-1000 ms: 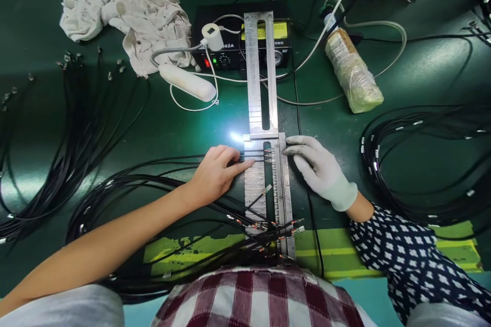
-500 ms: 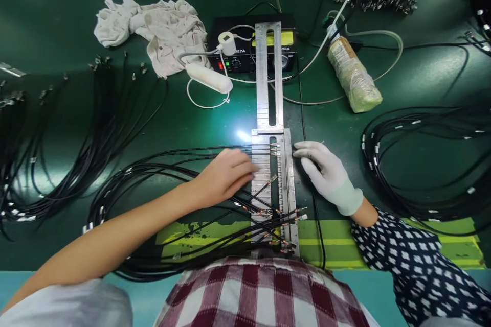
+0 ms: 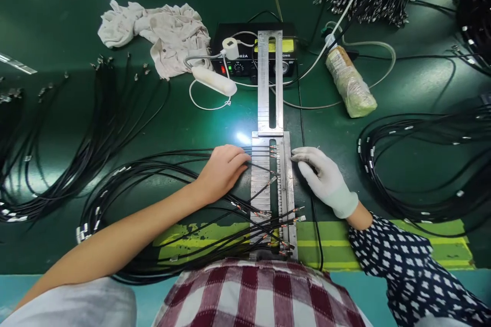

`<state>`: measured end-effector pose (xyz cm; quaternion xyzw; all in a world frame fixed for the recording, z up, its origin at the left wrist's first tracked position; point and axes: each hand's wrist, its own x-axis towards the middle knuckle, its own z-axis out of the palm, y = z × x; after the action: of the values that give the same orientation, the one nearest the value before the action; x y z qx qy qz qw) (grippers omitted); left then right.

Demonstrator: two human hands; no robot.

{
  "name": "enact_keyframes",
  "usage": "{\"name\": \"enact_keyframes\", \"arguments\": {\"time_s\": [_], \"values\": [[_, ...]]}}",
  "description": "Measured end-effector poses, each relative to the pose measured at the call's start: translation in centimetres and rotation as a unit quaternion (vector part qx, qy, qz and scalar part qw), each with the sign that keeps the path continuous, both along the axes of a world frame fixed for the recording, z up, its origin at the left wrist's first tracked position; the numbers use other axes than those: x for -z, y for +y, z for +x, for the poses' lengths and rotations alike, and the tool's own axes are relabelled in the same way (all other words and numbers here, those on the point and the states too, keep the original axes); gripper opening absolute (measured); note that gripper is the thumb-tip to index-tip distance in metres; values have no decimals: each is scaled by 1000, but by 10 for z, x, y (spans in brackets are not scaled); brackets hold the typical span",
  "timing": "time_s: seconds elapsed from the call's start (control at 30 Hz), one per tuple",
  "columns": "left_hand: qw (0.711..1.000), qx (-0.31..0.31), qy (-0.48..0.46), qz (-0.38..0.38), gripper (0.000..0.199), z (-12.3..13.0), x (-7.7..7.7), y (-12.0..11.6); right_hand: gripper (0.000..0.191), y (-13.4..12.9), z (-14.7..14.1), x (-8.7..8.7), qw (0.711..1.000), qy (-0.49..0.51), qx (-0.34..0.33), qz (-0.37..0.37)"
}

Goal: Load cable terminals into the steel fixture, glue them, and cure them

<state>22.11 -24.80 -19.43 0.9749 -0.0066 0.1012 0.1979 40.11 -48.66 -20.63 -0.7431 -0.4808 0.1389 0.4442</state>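
Observation:
My left hand (image 3: pixel 222 171), bare, is closed around a thin black cable whose end reaches over the slotted metal fixture (image 3: pixel 261 179). Several other black cables (image 3: pixel 172 152) run under or past this hand, with their tips lying in the fixture's top part. My right hand (image 3: pixel 322 176) wears a white glove and rests at the fixture's right edge, fingers slightly bent and thumb apart, with nothing visible in it. More cable ends with orange and metal tips (image 3: pixel 264 213) lie across the fixture's lower part.
Behind the fixture stands a black control box (image 3: pixel 241 67) with a white lamp (image 3: pixel 215 80) before it. A crumpled cloth (image 3: pixel 174 36) lies back left, a wrapped bottle (image 3: pixel 351 82) back right. Cable bundles lie at left (image 3: pixel 88 148) and right (image 3: pixel 374 163).
My left hand has drawn slightly left and now shows a cable between its fingers, stretching to the fixture. The right hand stays beside the fixture's edge. The view has shifted slightly.

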Motion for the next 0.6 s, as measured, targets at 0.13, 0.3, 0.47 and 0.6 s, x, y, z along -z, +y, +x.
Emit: {"name": "enact_keyframes", "arguments": {"time_s": [0.13,0.3,0.47,0.6], "values": [[997,67,-35,-7,21,6,5,-3,19,0,0,-1,1000,4,2,-1],[994,68,-72,-56,18,8,-1,4,19,0,1,-2,1000,8,-4,-6],[994,79,-9,-81,26,12,-6,12,18,1,1,-3,1000,12,-3,-14],[991,108,40,-63,33,18,-10,17,18,1,1,-4,1000,16,-6,-15]]}}
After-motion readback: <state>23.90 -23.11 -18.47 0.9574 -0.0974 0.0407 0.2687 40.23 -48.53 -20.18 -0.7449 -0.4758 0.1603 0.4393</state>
